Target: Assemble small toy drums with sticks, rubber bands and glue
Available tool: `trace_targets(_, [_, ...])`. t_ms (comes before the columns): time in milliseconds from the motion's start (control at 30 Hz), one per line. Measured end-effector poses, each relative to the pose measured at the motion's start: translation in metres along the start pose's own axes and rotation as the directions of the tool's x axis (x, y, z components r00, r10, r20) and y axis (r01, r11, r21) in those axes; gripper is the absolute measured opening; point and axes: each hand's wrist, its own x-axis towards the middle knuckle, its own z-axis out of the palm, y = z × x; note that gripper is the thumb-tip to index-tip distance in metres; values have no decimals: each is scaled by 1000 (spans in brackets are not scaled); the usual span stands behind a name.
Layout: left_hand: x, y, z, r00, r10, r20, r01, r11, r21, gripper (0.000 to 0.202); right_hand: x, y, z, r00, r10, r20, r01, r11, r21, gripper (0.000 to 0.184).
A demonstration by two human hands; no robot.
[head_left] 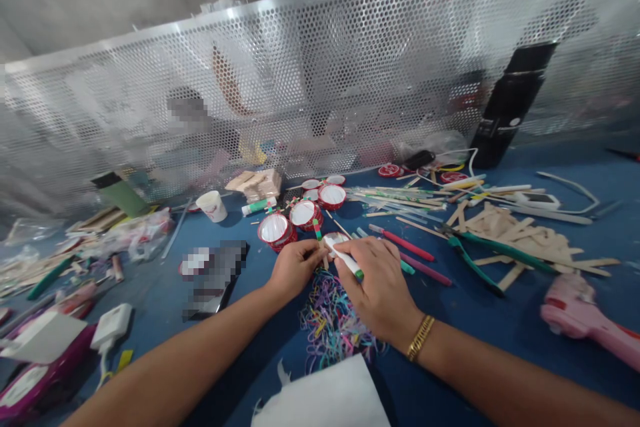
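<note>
Pinched upright in my left hand (296,269) is a narrow craft stick (317,229) with green and red bands at its upper end. My right hand (379,279) grips a white marker (349,260) with a green end, its other end close to the stick. Behind the marker, a round white-topped piece is partly hidden. Just beyond my hands stand several red-sided tape rolls (274,229) with white tops. Under and in front of my fingers lies a tangled pile of colourful rubber bands (336,320).
White paper (325,397) lies nearest me. Right: green-handled pliers (475,260), loose craft sticks (520,230), pink glue gun (575,310), red pen (407,243), black bottle (513,107). Left: phone (217,280), paper cup (212,205), charger (113,325). A perforated metal panel (280,80) borders the back.
</note>
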Motion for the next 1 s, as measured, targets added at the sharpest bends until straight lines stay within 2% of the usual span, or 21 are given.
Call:
trace_targets(200, [1,-2,1,1000,7,2,-7,999,-36,28,0,-3,0,999,-18,38,17,999,39,15])
trace_targets(400, [0,2,0,1000,-4,4,4,1000,-11,33,0,0,0,1000,6,14,-6,1000,9,16])
trace_targets(600, [0,1,0,1000,6,6,-6,999,-48,28,0,-2,0,999,-10,37,9,999,37,16])
trace_targets(767, [0,1,0,1000,-12,8,12,1000,-15,32,1,-1,-1,1000,17,20,-17,1000,2,18])
trace_targets(1000, [0,-2,0,1000,3,1,-3,1000,-16,28,0,-2,0,999,-8,43,7,1000,19,15])
